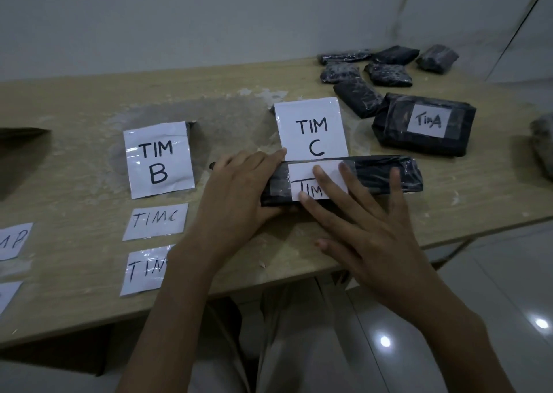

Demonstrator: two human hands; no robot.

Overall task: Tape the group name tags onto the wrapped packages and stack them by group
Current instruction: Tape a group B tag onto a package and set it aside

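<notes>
A black wrapped package [380,174] lies on the wooden table [89,105] just below the large "TIM C" sign [311,129]. A white tag [302,180] reading "TIM" sits on the package under tape. My left hand [239,192] grips the package's left end, thumb under its near edge. My right hand [359,222] lies flat, its straight fingers pressing on the tag and the package top. Another package tagged "Tim A" [425,123] lies at the right. Loose tags "TIM C" [155,222] and "TIM" [146,270] lie at the left front.
A large "TIM B" sign [158,159] lies left of centre. Several untagged black packages [386,69] cluster at the back right corner. More tags [12,240] lie at the left edge. The table's front edge runs just below my wrists.
</notes>
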